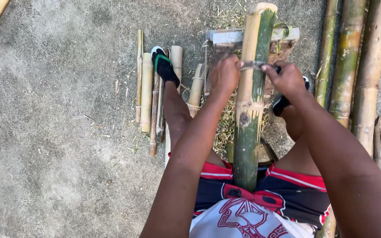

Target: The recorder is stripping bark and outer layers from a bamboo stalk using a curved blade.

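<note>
**Two Hands on a Blade, Bamboo Between the Knees**

You sit with a green bamboo pole (248, 114) running up from between your thighs, its near end against your red-and-black shorts (287, 185) and its far end propped on a block (232, 37) ahead. Your left hand (224, 76) is clenched around one end of a metal blade (253, 65) laid across the pole; your right hand (287, 79) grips the other end, fingers (267, 68) curled over it. Pale shavings (225, 123) lie on the concrete floor (58, 132) beneath your forearms. Your left foot, in a black-and-green sandal (164, 66), rests on a bundle of split bamboo strips (148, 88). To the right, long bamboo poles (347, 66) lie side by side.
</note>
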